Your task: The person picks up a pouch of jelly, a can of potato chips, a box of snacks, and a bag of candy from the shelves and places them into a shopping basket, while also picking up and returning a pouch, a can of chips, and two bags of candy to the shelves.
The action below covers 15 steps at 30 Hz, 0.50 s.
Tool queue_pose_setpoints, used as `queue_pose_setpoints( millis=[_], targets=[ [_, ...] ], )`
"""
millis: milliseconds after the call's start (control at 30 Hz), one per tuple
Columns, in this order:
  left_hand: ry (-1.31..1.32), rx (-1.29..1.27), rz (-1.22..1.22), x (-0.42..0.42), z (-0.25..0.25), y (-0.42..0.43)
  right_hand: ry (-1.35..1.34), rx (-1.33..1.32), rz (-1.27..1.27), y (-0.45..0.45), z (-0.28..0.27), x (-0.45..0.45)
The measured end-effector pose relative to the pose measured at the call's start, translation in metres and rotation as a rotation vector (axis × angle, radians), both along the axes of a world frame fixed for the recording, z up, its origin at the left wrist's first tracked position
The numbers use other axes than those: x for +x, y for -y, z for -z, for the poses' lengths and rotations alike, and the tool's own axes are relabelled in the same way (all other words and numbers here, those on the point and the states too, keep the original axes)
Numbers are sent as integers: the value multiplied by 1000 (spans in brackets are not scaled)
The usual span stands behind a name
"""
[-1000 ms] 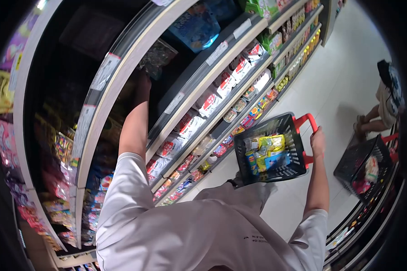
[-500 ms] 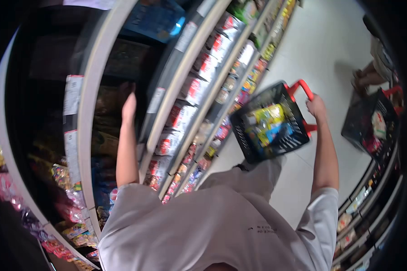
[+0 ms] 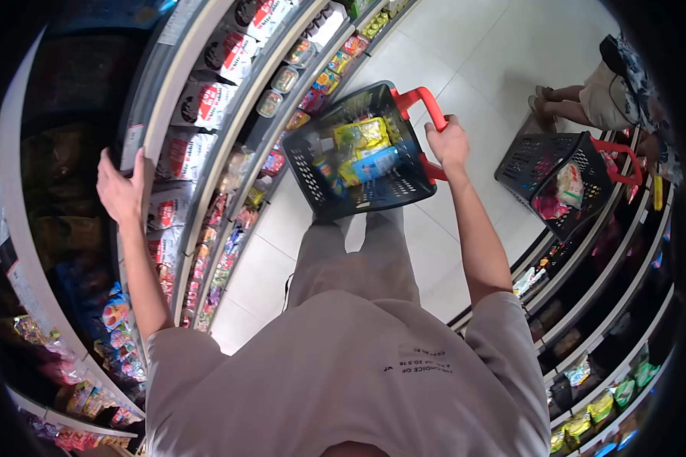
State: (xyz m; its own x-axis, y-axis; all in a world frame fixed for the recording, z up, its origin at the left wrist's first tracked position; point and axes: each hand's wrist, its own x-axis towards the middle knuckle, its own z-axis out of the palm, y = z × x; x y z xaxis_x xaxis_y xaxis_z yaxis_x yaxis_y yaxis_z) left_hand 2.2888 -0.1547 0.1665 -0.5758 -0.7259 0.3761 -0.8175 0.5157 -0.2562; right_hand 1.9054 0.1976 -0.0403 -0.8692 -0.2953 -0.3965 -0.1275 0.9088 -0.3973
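Note:
My right hand (image 3: 450,142) is wrapped round the red handle (image 3: 430,107) of a black shopping basket (image 3: 373,204). Inside the basket lie a yellow packet (image 3: 362,134) and a blue packet (image 3: 375,166), with other small items partly hidden. My left hand (image 3: 120,189) is at the shelf edge, thumb and fingers apart, with nothing seen in it. Beside it hangs a price label strip (image 3: 134,137). Just right of that hand stand white and red candy bags (image 3: 183,152) in a row on a shelf.
Shelves of small colourful packets (image 3: 229,251) curve along my left. To the right another person (image 3: 602,99) stands near a second black basket (image 3: 545,164) with a red handle and goods inside. More shelves (image 3: 587,305) run along the right. Pale tiled floor (image 3: 427,53) lies between.
The view has turned, and the held basket appears further left and in front of my legs. My left hand, earlier at the dark shelf opening, now shows spread fingers at the shelf edge.

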Motion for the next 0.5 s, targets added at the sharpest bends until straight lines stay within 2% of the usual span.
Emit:
queue_pose_setpoints(
  millis=[33, 67, 133, 200, 233, 300, 333, 367, 400, 500],
  targets=[
    [0, -70, -31, -1, 5, 0, -52, -139, 55, -2, 1, 4],
    [1, -139, -62, -1, 12, 0, -44, -121, 46, -6, 4, 10],
    [-10, -245, -7, 4, 22, 4, -754, -569, -183, -13, 9, 21],
    [-58, -235, -80, 4, 26, 4, -833, -707, -512, -27, 31, 45],
    [-80, -201, -123, 5, 27, 5, -632, -854, -525, -25, 35, 67],
    [-97, -197, -190, 19, 32, 11, -326, -945, -728, -36, 87, 103],
    [-98, -229, -214, 27, 35, 15, -72, -779, -781, -38, 115, 120],
    [-173, -211, -172, 33, 36, 16, 165, -550, -686, -42, 154, 138],
    [-247, -192, -128, 37, 37, 17, 184, -549, -684, -45, 191, 148],
    [-314, -185, -53, 49, 35, 21, 215, -112, -813, -43, 316, 159]
  ],
)
